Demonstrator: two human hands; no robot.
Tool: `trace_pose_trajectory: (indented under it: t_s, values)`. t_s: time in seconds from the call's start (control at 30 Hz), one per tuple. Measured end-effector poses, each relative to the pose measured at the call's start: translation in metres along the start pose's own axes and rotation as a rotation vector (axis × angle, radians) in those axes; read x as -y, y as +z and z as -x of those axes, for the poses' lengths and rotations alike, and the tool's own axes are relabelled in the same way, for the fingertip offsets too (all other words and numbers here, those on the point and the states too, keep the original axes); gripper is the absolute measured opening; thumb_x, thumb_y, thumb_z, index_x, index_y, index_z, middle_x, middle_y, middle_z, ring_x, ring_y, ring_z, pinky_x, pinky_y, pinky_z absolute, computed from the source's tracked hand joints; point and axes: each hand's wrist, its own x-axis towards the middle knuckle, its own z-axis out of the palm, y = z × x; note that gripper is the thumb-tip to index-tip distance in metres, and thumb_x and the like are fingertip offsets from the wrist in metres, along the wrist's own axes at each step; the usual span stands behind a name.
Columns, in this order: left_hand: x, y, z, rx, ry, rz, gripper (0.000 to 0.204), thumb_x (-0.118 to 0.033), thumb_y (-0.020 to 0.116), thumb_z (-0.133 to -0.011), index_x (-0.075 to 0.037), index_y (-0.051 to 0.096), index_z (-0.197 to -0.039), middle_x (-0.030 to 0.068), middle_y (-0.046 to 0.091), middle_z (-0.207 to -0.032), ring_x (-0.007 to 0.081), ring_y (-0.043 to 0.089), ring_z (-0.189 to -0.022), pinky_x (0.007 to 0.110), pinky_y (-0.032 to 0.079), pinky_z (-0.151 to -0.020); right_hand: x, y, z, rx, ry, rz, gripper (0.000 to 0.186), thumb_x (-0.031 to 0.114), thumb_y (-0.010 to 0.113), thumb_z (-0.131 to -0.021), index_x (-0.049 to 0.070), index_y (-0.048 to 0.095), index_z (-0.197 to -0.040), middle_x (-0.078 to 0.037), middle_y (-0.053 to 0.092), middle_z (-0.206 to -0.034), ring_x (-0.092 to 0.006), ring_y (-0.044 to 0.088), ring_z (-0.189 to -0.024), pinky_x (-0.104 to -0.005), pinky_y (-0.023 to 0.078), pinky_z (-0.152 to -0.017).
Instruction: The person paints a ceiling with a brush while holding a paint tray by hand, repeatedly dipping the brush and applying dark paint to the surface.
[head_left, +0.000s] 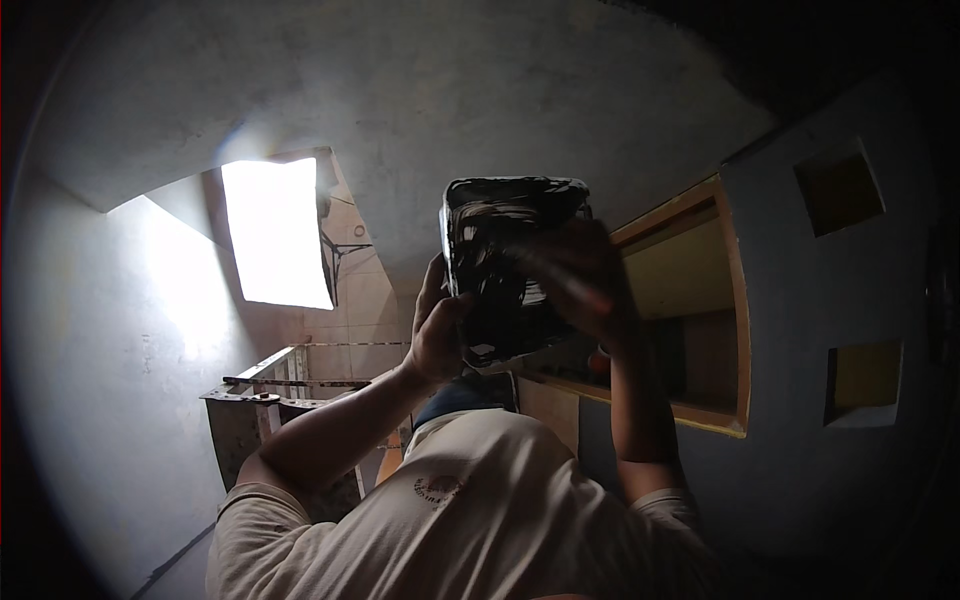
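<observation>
A rectangular tray [485,322] with rounded corners and a pale rim is held up before my chest. Dark streaky smears cover the face that shows. My left hand [437,325] grips its left edge, with the thumb on the near side. Over the right part of the tray, my right hand [585,265] is dark and smeared by motion. It is closed round a slim brush [565,280] with a reddish end near the palm. The brush's tip lies against or just over the smeared face; blur hides whether it touches.
A bright opening [278,235] is at the left, above a metal railing [265,390]. At the right, a wooden-framed recess [742,330] and two small square niches [838,188] sit in the grey wall [775,270].
</observation>
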Motion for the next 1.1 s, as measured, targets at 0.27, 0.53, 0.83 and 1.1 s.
trace_pose_trajectory:
  t_s: [0.27, 0.53, 0.83, 1.1]
  values:
    - [0.008, -0.013, 0.003, -0.151, -0.19, 0.201, 0.058, -0.017, 0.052, -0.092, -0.005, 0.041, -0.148, 0.0164, 0.06, -0.136, 0.0272, 0.063, -0.122, 0.041, 0.055, -0.102, -0.001, -0.022, 0.021, 0.148, -0.1, -0.14, 0.026, 0.02, 0.078, -0.086, 0.015, 0.08, -0.112, 0.0, 0.078, -0.105, -0.0178, 0.07, -0.09, -0.0347, 0.053, -0.085]
    - [0.003, -0.003, 0.003, -0.053, -0.093, 0.047, 0.062, -0.015, 0.053, -0.091, -0.004, 0.036, -0.15, 0.0178, 0.058, -0.138, 0.0282, 0.061, -0.126, 0.042, 0.053, -0.105, -0.003, -0.009, 0.021, -0.274, 0.477, -0.062, 0.019, 0.011, 0.076, -0.09, 0.007, 0.079, -0.108, -0.01, 0.078, -0.096, -0.0224, 0.072, -0.072, -0.0346, 0.055, -0.067]
    - [0.006, -0.022, 0.004, -0.074, -0.142, 0.117, 0.062, -0.012, 0.053, -0.088, -0.005, 0.039, -0.147, 0.0165, 0.06, -0.134, 0.027, 0.061, -0.124, 0.04, 0.051, -0.106, 0.038, 0.003, 0.007, -0.151, 0.135, -0.297, 0.019, 0.011, 0.08, -0.088, 0.008, 0.08, -0.106, -0.008, 0.078, -0.098, -0.0247, 0.075, -0.086, -0.0354, 0.058, -0.076]
    - [0.006, -0.015, 0.002, -0.069, -0.073, 0.072, 0.063, -0.013, 0.055, -0.086, -0.006, 0.041, -0.147, 0.0144, 0.061, -0.133, 0.0245, 0.061, -0.124, 0.04, 0.05, -0.106, 0.017, -0.02, 0.017, 0.005, 0.275, -0.32, 0.018, 0.01, 0.081, -0.089, 0.003, 0.078, -0.105, -0.01, 0.078, -0.102, -0.0197, 0.075, -0.093, -0.0313, 0.059, -0.082]
